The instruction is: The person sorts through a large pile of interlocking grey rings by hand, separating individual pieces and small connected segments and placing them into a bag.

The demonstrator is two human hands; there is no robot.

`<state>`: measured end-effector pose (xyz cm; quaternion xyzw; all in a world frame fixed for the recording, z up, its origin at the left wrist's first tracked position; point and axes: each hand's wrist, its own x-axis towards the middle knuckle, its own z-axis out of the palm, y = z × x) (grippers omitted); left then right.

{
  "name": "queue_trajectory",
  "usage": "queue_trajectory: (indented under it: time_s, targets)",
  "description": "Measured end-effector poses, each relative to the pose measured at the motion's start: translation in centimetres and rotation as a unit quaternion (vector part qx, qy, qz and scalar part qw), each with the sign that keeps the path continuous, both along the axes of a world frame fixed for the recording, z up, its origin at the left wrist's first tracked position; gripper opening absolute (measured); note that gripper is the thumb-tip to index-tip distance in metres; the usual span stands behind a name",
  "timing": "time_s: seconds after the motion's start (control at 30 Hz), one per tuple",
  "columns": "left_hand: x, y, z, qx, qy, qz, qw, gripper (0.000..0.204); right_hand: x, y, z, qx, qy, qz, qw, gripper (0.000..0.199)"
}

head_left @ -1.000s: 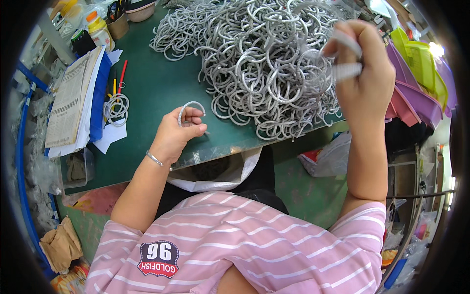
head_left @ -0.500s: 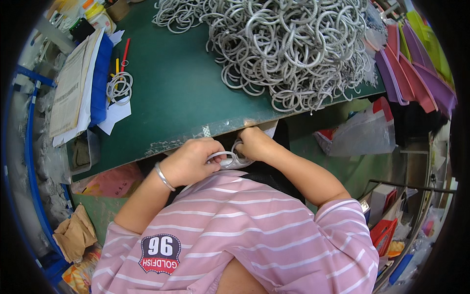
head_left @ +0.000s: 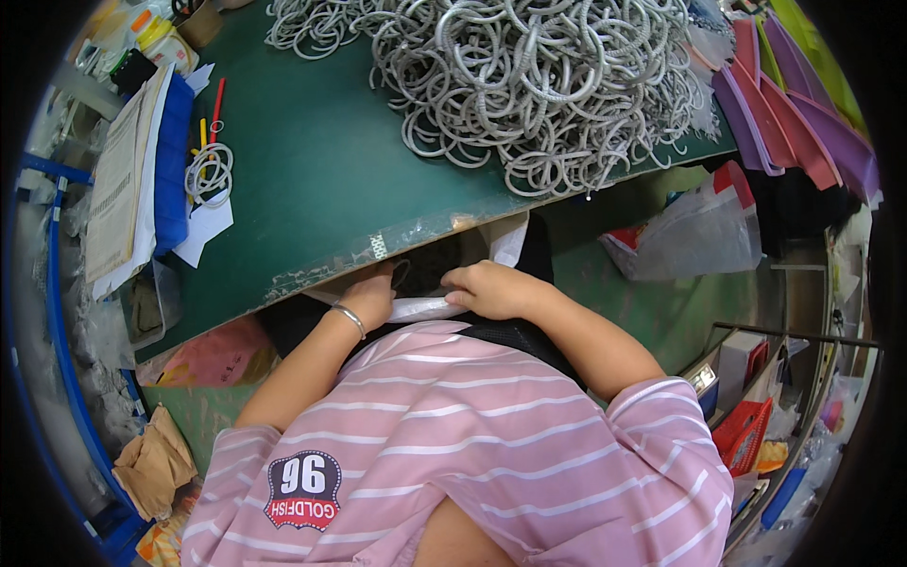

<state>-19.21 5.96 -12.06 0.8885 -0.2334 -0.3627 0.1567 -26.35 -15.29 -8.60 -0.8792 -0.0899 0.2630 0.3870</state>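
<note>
Down low, left hand (head_left: 372,299) at the white bag (head_left: 416,311), grip unclear, right hand (head_left: 487,287) closed on its rim (head_left: 436,305).

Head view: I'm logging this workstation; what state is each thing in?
Heap of C-shaped grey ribbed rings: loose, tangled.
Green flat tabletop: front edge scuffed.
Shiny white sack: mouth open.
Bare left hand: fingers mostly hidden, grip unclear.
Bare right hand: fingers bent at the sack's rim.
Silver metal bracelet: worn on the left wrist.
Yellow-and-white bottle: capped in orange.
Brown paper: crumpled.
</note>
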Motion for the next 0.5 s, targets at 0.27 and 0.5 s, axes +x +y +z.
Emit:
queue_trajectory:
  time_s: [0.27,0.5]
  targets:
    - [0.3,0.6,1.4,-0.064,-0.001,-0.111,0.992,0.033,-1.7,-1.6,1.2,-0.005,-0.056,-0.004,0.998,0.029]
    - [1.9,-3.5,10.6,-0.421,-0.173,-0.107,0.884,0.011,-0.4,-0.4,4.2,0.016,-0.376,-0.169,0.911,0.018]
